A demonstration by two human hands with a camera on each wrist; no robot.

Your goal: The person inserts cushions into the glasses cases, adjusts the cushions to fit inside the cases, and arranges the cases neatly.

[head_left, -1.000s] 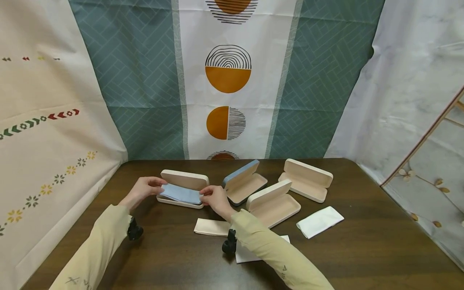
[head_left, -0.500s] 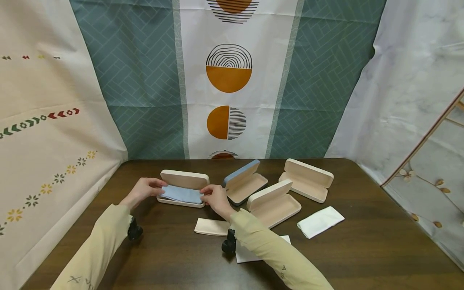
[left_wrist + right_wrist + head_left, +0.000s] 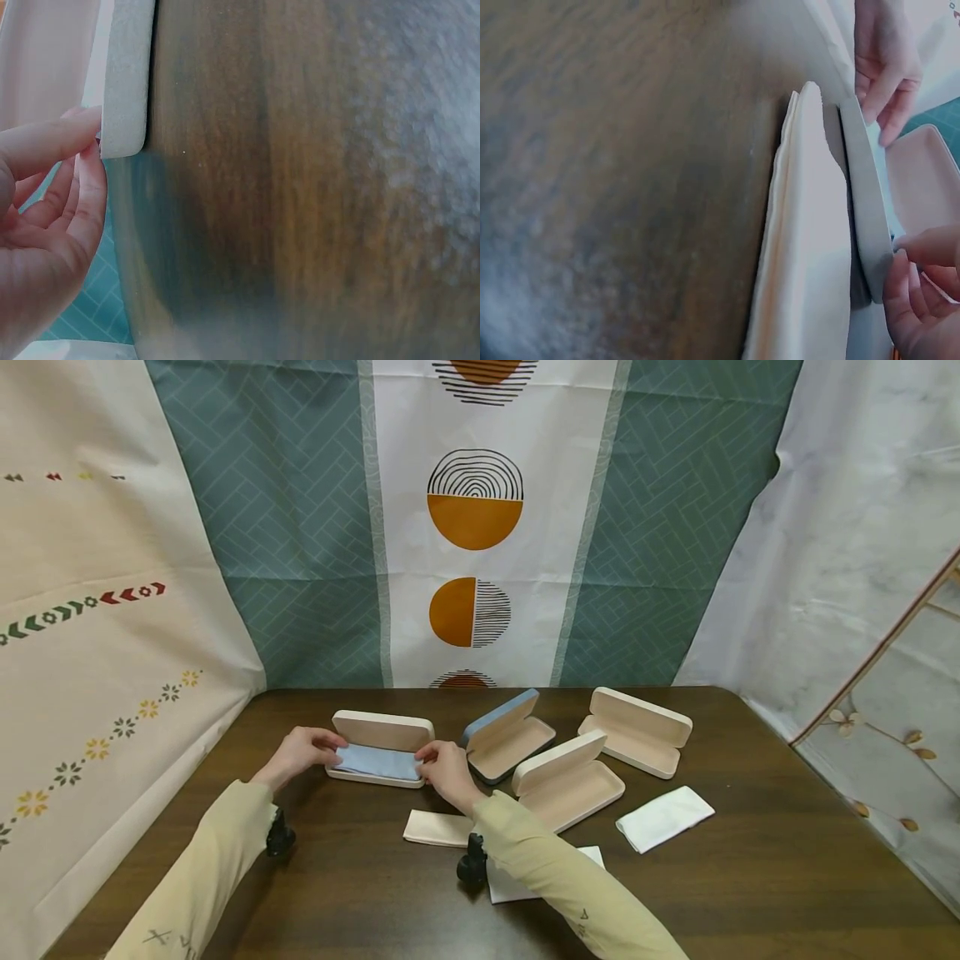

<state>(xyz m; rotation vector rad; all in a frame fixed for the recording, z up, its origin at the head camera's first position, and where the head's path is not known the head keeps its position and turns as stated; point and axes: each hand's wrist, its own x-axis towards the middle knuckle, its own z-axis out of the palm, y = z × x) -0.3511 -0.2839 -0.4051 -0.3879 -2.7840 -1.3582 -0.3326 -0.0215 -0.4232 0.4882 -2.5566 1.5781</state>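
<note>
A folded light-blue cloth (image 3: 381, 762) lies lengthwise in the bottom half of an open white glasses case (image 3: 384, 728) at the back left of the table. My left hand (image 3: 302, 752) pinches the cloth's left end between thumb and fingers. At the opposite end my right hand (image 3: 447, 770) pinches it the same way. Seen from the left wrist, thumb and forefinger meet right at the corner of the case (image 3: 126, 82). In the right wrist view the thumb and forefinger of my right hand (image 3: 926, 300) sit at the case's near corner, and the cloth is mostly hidden behind the wall.
Open cases stand to the right: a blue one (image 3: 502, 735), a white one (image 3: 570, 785) and another white one (image 3: 637, 731). A folded cream cloth (image 3: 437, 828) lies in front. White cloths (image 3: 665, 818) (image 3: 512, 885) lie farther right and under my right forearm.
The blue cloth has sunk slightly and lies flatter inside the case, both hands keeping hold of its ends. The other cases and cloths stay where they were.
</note>
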